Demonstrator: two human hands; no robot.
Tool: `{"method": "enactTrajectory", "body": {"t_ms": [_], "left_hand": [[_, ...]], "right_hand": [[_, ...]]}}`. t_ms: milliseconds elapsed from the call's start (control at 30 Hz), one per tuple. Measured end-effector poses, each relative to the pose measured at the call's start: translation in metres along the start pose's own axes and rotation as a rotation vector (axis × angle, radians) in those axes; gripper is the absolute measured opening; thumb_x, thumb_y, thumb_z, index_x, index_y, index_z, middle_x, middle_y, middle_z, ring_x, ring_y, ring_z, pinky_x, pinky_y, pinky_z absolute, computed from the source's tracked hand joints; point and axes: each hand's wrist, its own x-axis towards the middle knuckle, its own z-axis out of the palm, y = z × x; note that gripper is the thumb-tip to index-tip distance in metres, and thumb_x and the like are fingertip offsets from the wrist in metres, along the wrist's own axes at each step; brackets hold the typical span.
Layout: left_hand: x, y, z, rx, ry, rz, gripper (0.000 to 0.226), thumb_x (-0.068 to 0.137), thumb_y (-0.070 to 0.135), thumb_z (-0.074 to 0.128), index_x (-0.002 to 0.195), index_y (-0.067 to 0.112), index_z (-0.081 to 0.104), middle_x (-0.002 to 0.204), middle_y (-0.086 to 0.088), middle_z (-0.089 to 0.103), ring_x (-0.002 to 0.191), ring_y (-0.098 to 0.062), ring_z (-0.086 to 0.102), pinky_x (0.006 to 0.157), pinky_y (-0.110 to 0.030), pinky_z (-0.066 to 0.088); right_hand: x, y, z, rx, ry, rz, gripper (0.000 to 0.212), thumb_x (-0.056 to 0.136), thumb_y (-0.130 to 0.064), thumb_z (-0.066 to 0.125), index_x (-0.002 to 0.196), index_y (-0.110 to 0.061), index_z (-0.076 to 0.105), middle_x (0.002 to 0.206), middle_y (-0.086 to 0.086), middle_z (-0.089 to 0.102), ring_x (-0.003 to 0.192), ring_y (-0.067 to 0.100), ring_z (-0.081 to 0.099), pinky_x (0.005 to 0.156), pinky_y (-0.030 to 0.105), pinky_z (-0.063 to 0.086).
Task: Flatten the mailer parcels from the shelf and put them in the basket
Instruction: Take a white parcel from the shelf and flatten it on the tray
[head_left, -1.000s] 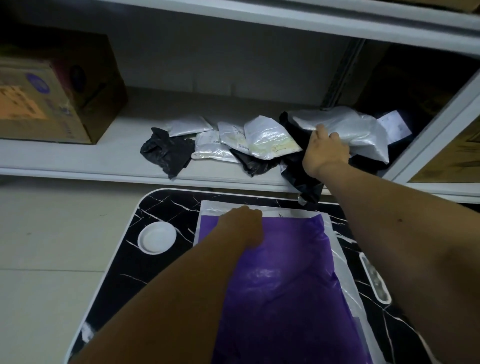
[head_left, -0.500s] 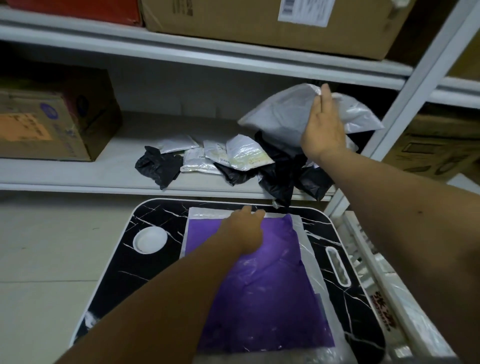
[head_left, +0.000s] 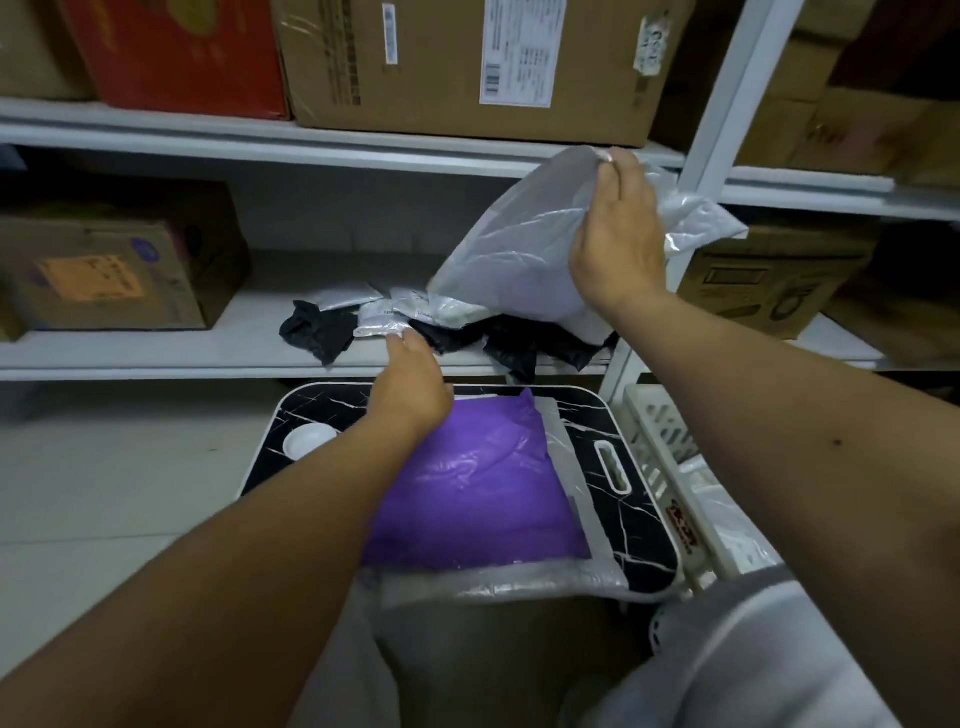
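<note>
**Grey mailer lifted off the shelf**

Nearest, flat on the worktop (head_left: 644, 551): purple mailer (head_left: 483, 493) atop a grey one. At the far edge, left hand (head_left: 410, 384), fingers relaxed, now off the purple mailer and reaching shelfward. Basket (head_left: 660, 447) just beside the right edge. Above the shelf (head_left: 156, 353) pile, right hand (head_left: 618, 244) pinching the grey mailer (head_left: 519, 249), raised higher than before. Next, likely: down onto the worktop, pressed flat.

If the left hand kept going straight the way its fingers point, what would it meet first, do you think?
Probably the small silver mailer at the shelf's front edge: the left hand has its fingertips right at it, though depth is unclear.
</note>
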Motion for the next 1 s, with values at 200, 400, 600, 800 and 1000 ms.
{"method": "enactTrajectory", "body": {"t_ms": [200, 400, 600, 800, 1000], "left_hand": [[-0.018, 0.010, -0.030, -0.082, 0.164, -0.022, 0.091, 0.080, 0.025, 0.074, 0.147, 0.006, 0.017, 0.149, -0.014, 0.029, 0.119, -0.039, 0.050, 0.093, -0.042, 0.042], [-0.030, 0.003, -0.050, -0.123, 0.233, -0.001, 0.005, 0.088, 0.015, 0.053, 0.093, 0.013, 0.055, 0.102, -0.017, 0.065, 0.097, -0.036, 0.060, 0.072, -0.033, 0.040], [-0.043, -0.021, -0.059, -0.127, 0.428, -0.071, 0.013, 0.092, 0.000, 0.044, 0.102, 0.000, 0.053, 0.102, -0.023, 0.060, 0.095, -0.039, 0.056, 0.069, -0.037, 0.037], [-0.062, -0.024, -0.045, -0.184, 0.590, -0.033, 0.020, 0.093, -0.005, 0.042, 0.108, 0.001, 0.054, 0.118, -0.018, 0.050, 0.094, -0.034, 0.054, 0.072, -0.031, 0.037], [-0.060, -0.012, -0.053, -0.267, 0.724, 0.086, 0.020, 0.094, -0.006, 0.038, 0.107, 0.000, 0.052, 0.124, -0.015, 0.048, 0.099, -0.028, 0.052, 0.078, -0.025, 0.037]], "right_hand": [[-0.020, -0.019, -0.044, 0.074, 0.111, -0.065, 0.045, 0.095, -0.006, 0.040, 0.140, -0.002, 0.041, 0.147, 0.012, 0.038, 0.127, 0.028, 0.042, 0.104, 0.031, 0.034], [-0.039, -0.043, -0.056, 0.266, 0.097, -0.088, 0.037, 0.096, -0.004, 0.040, 0.132, -0.001, 0.048, 0.137, 0.011, 0.045, 0.115, 0.022, 0.050, 0.091, 0.021, 0.038], [-0.062, -0.048, -0.050, 0.425, 0.031, 0.057, 0.036, 0.091, -0.008, 0.054, 0.125, -0.007, 0.044, 0.122, 0.009, 0.052, 0.097, 0.012, 0.051, 0.081, 0.024, 0.046], [-0.080, -0.039, -0.044, 0.398, -0.015, 0.144, 0.055, 0.088, -0.015, 0.060, 0.138, -0.013, 0.037, 0.126, 0.008, 0.052, 0.101, 0.017, 0.052, 0.083, 0.029, 0.045], [-0.094, -0.014, -0.036, 0.262, -0.035, 0.107, 0.027, 0.085, -0.006, 0.058, 0.112, -0.008, 0.059, 0.120, 0.010, 0.047, 0.090, 0.021, 0.049, 0.072, 0.026, 0.035]]}}
